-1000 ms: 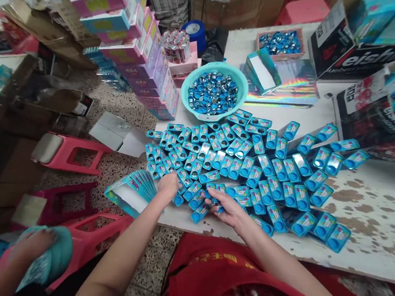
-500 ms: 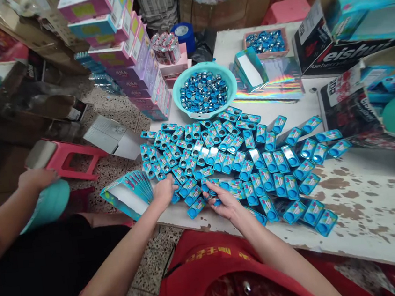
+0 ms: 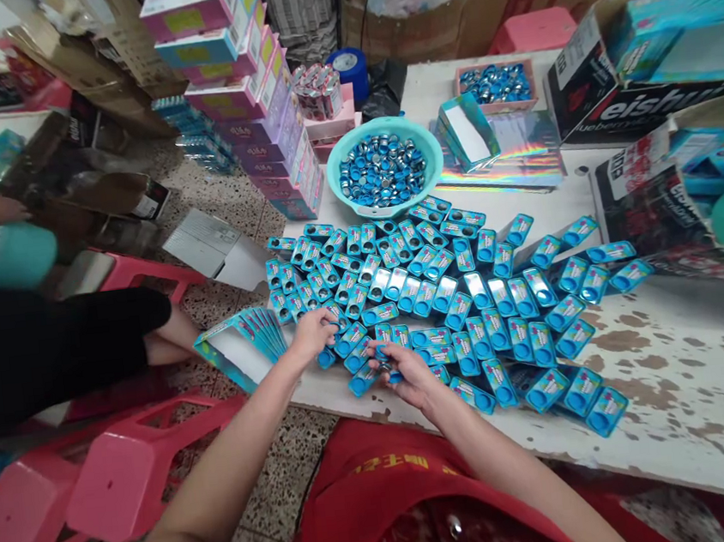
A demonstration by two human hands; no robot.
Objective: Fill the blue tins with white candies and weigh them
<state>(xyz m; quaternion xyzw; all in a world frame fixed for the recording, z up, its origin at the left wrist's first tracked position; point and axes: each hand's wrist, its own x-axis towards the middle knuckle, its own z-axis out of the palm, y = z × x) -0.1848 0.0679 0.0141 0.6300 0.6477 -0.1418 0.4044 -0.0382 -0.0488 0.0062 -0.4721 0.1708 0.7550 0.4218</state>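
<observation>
Several small blue blister packs (image 3: 468, 294) lie spread over the worn white table (image 3: 683, 375). My left hand (image 3: 312, 332) rests on the packs at the left end of the spread, fingers curled onto one of them. My right hand (image 3: 404, 368) is closed on a blue pack (image 3: 385, 356) at the table's near edge. A stack of blue cards in an open box (image 3: 240, 346) hangs over the table's left edge, beside my left hand. A teal bowl (image 3: 350, 153) full of round blue and silver caps stands behind the spread.
Stacked pink and blue cartons (image 3: 239, 85) rise at the left rear. Black cartons (image 3: 635, 104) with blue cards stand at the right. A small pink tray of caps (image 3: 497, 82) sits at the back. Pink stools (image 3: 99, 480) and another person's arm (image 3: 53, 347) are on the left.
The view has shifted a little. The other person on the left has drawn back, carrying a teal object away to the far left. My hands stay at the near packs, fingers shifting slightly.
</observation>
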